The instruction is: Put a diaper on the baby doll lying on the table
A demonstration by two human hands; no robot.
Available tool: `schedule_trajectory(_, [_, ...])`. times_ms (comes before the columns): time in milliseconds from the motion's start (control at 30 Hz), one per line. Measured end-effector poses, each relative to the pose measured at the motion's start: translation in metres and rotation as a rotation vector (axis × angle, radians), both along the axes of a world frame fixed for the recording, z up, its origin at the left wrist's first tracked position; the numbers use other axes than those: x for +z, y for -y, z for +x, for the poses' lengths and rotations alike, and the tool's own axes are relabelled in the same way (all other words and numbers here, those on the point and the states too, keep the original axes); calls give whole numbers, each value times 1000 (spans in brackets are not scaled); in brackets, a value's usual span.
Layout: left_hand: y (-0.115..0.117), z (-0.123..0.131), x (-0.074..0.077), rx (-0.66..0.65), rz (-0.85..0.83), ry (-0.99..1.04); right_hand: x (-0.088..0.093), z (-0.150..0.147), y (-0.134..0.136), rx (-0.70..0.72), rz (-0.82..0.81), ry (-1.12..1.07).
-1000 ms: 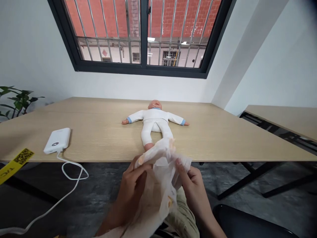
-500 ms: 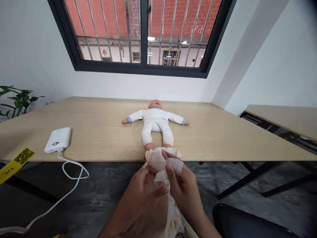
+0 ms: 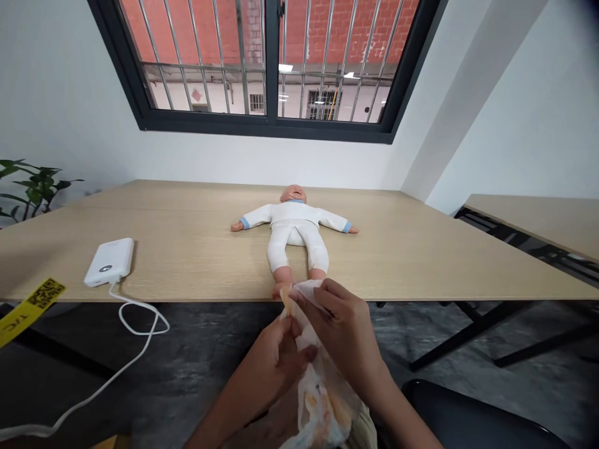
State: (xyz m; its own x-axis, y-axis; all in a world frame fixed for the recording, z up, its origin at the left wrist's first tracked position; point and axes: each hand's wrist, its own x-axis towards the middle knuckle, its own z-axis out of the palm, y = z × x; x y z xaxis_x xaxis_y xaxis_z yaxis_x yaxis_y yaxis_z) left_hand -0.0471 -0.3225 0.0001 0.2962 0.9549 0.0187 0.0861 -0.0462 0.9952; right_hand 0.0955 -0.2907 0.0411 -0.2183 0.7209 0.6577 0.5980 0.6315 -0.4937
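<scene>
A thin white diaper (image 3: pixel 322 408) with orange and coloured prints hangs between my hands, in front of the table edge. My left hand (image 3: pixel 274 355) is closed on its left side, thumb pressed against the fingers. My right hand (image 3: pixel 349 327) pinches the upper part, near an orange-tinted edge; its fingertips partly hide the material. Just beyond, a baby doll (image 3: pixel 294 215) in a white suit with blue cuffs lies on its back, arms spread. Its feet point towards me, and my right hand and the diaper cover one of them.
The doll lies on a light wooden table (image 3: pixel 187 268). On the left are a white power bank (image 3: pixel 110 262) with a cable (image 3: pixel 140 337), a yellow tag (image 3: pixel 30 312) and a plant (image 3: pixel 37 190). A black chair (image 3: pixel 477 415) stands at lower right. Behind is a barred window (image 3: pixel 271 125).
My right hand has shifted its fingers to the diaper's upper edge, its back turned more upward. The diaper's top is less spread out, and more printed material shows below. The doll has stayed in place.
</scene>
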Motion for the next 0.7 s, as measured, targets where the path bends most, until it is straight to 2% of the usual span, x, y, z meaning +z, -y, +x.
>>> schedule_trajectory(133, [3,0,13,-78,-136,93,3,8,-7,-116,-17,-57])
schedule_trajectory(233, [2,-1,15,-36,-154,191,1,18,-14,-205,8,-61])
schedule_trajectory(367, [-4,-6,9,43,-192,295,-1,30,-9,-301,244,-35])
schedule_trajectory(400, [-6,-7,8,60,-202,315,-1,33,-4,-256,322,1])
schedule_trajectory(467, [-10,-10,7,88,-208,345,0,36,9,-56,415,136])
schedule_trajectory(567, [-12,-13,9,102,-185,348,2,36,24,216,389,335])
schedule_trajectory(700, [-12,-12,12,108,-156,329,1,30,24,232,353,376])
